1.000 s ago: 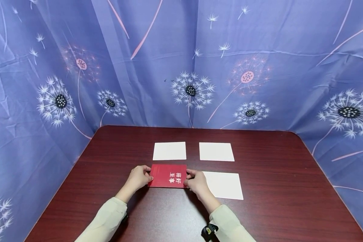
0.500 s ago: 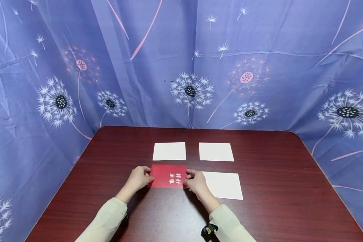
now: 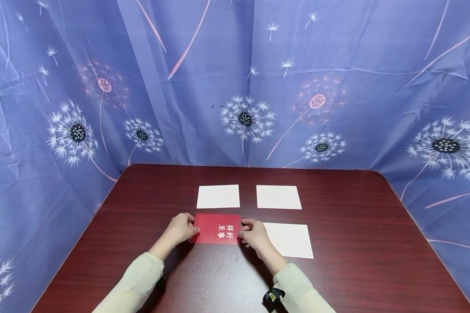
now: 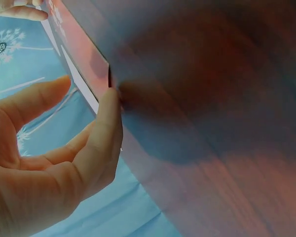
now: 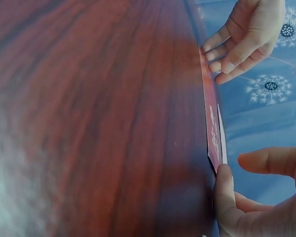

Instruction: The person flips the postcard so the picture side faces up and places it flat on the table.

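A red envelope with white Chinese characters, upside down to the person, lies at the middle of the table between the two hands. At its left short side is the left hand; in the left wrist view a fingertip meets the envelope's corner while another digit stands apart from it. The right hand is at the opposite short side. There a fingertip touches the corner, and another digit sticks out away from the envelope. Neither hand visibly pinches it.
Two white cards, a left one and a right one, lie farther back on the dark red wooden table. A third white card is partly covered by the right hand. A blue dandelion-print curtain stands behind the table.
The dark line along the envelope's near edge has faded and its surface looks a little brighter. Both hands stay almost in place; the whole head view has shifted slightly.
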Demonstrator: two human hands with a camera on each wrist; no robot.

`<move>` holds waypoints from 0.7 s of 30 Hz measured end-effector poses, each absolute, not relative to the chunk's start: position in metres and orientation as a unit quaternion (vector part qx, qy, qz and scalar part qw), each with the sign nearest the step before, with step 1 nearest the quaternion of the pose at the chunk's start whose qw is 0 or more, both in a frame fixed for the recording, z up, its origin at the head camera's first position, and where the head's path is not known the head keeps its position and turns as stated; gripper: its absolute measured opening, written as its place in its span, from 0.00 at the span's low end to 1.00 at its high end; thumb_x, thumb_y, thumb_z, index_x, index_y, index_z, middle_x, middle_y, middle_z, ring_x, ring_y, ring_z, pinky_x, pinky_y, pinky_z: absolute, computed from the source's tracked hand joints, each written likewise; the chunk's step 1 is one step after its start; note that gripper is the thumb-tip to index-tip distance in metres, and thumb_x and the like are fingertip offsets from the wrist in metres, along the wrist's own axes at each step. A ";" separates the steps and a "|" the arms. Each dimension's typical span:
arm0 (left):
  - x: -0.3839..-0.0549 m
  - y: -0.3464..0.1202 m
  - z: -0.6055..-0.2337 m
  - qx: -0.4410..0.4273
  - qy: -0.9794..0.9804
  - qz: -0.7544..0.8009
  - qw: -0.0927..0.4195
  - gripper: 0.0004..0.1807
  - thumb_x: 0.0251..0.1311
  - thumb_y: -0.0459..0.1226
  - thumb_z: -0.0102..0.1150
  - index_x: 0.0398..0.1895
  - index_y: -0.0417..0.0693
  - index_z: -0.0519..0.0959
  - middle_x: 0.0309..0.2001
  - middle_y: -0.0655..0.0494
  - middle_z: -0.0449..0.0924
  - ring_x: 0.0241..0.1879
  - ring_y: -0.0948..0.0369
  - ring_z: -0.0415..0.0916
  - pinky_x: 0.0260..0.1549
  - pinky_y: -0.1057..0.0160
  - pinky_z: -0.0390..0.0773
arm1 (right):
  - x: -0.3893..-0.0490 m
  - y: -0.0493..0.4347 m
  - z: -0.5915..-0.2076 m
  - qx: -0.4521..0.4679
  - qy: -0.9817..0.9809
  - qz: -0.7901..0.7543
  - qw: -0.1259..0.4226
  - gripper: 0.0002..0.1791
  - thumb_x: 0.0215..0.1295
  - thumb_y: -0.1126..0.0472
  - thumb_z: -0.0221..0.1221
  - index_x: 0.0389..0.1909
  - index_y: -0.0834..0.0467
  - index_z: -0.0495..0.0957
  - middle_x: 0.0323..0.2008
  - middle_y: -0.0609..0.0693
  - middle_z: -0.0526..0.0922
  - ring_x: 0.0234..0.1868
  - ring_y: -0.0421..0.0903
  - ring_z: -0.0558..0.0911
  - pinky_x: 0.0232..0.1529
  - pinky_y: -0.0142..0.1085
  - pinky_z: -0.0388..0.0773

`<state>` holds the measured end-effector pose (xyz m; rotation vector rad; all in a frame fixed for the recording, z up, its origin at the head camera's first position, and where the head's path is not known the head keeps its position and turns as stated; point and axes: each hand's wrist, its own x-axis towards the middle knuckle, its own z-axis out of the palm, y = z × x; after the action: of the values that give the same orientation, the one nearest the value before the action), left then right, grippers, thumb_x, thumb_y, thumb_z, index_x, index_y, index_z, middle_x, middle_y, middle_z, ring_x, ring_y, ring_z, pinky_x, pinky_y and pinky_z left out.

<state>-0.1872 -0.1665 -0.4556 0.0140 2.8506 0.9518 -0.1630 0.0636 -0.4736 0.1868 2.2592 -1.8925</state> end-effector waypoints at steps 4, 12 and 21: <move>-0.189 -0.166 -0.453 -0.004 0.943 0.324 0.075 0.17 0.51 0.33 0.67 0.41 0.30 0.78 0.26 0.53 0.76 0.28 0.60 0.74 0.34 0.58 0.76 | -0.164 0.066 -0.470 0.061 0.759 -0.642 0.088 0.25 0.49 0.78 0.56 0.52 0.79 0.70 0.29 0.53 0.73 0.19 0.40 0.74 0.24 0.33 0.78; -0.195 -0.166 -0.446 -0.006 0.940 0.335 0.063 0.17 0.52 0.33 0.66 0.44 0.32 0.78 0.32 0.48 0.79 0.34 0.54 0.76 0.39 0.52 0.76 | -0.171 0.070 -0.464 0.051 0.760 -0.642 0.083 0.24 0.51 0.76 0.56 0.53 0.78 0.71 0.30 0.53 0.74 0.24 0.41 0.75 0.29 0.35 0.81; -0.203 -0.164 -0.442 -0.003 0.940 0.338 0.035 0.18 0.53 0.33 0.66 0.46 0.32 0.78 0.34 0.45 0.80 0.39 0.50 0.76 0.44 0.49 0.74 | -0.180 0.071 -0.458 0.040 0.767 -0.635 0.084 0.26 0.56 0.74 0.57 0.57 0.75 0.69 0.36 0.57 0.75 0.28 0.41 0.75 0.35 0.40 0.81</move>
<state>-0.2026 -0.1637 -0.4418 -0.0081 2.8911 1.0392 -0.1799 0.0711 -0.4583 0.1202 2.2875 -1.8965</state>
